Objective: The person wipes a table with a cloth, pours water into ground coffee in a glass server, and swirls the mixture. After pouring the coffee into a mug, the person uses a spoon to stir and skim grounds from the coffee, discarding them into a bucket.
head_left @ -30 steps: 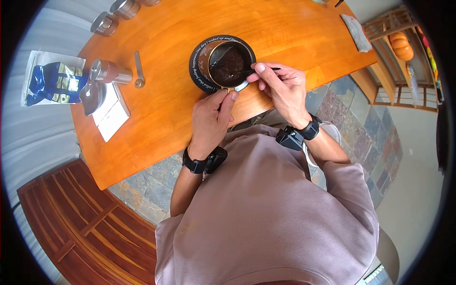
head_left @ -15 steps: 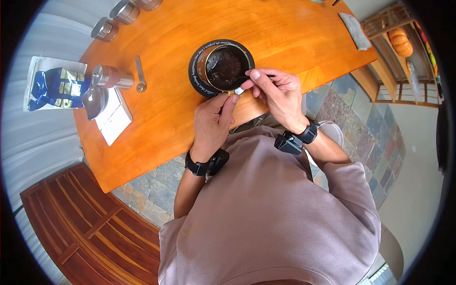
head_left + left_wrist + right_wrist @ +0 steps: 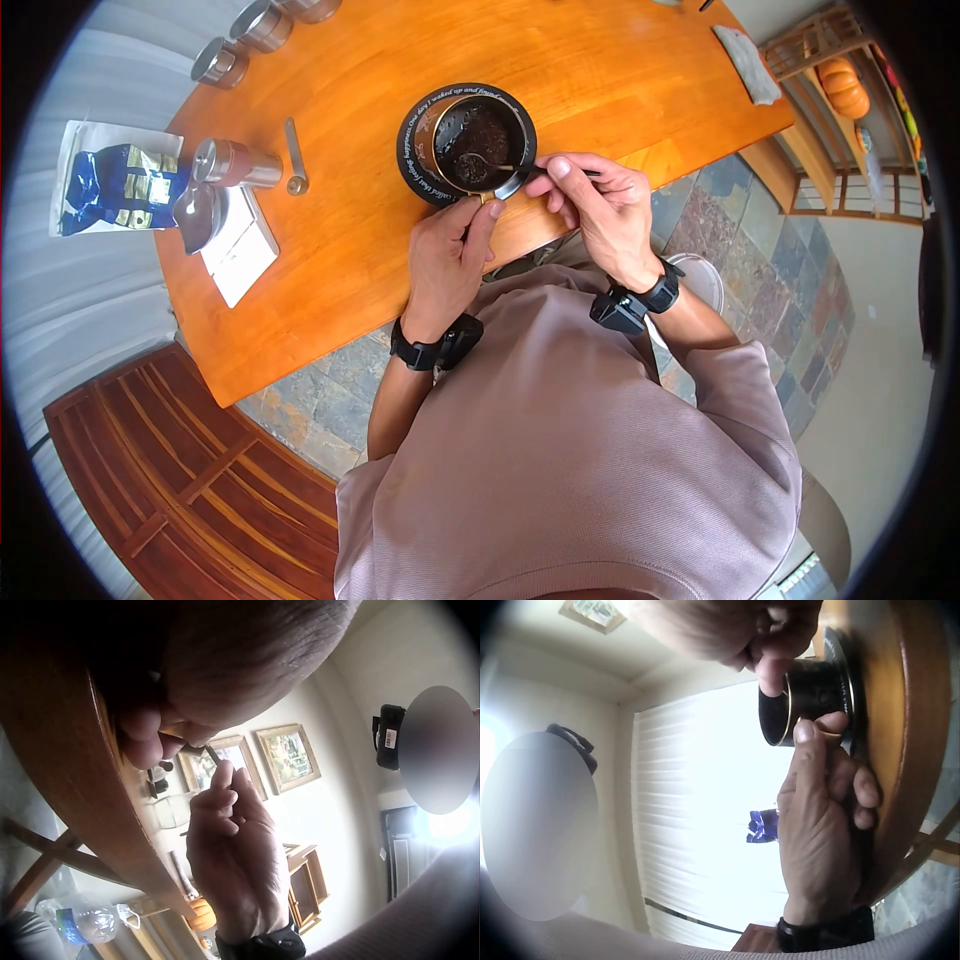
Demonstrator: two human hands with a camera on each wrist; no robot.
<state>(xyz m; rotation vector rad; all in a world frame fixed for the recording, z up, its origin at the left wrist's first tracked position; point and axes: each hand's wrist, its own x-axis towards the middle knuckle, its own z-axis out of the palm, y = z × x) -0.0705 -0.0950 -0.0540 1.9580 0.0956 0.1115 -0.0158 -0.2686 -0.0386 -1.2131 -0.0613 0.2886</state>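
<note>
A dark cup (image 3: pixel 452 126) with a gold rim stands on a round black saucer (image 3: pixel 413 157) with white lettering. Dark liquid with a bubbly surface fills part of it. The left hand (image 3: pixel 443 262) pinches the cup's gold handle between thumb and fingers, which the right wrist view also shows at the handle (image 3: pixel 826 734). Above the cup's near right rim, the right hand (image 3: pixel 606 215) pinches the dark stem of a spoon (image 3: pixel 516 168), whose bowl lies at the liquid's surface. In the left wrist view the right hand (image 3: pixel 238 855) has its fingers bent around the thin stem.
On the wooden table (image 3: pixel 330 240), a metal cylinder (image 3: pixel 240 163), a small scoop (image 3: pixel 294 156), white papers (image 3: pixel 240 250) and a blue-and-white bag (image 3: pixel 122 180) lie left. Metal canisters (image 3: pixel 220 63) stand at the far left, a grey cloth (image 3: pixel 747 66) at the far right.
The right hand has moved slightly right, and the spoon's bowl has come into view at the liquid's surface. The left hand keeps its hold on the handle.
</note>
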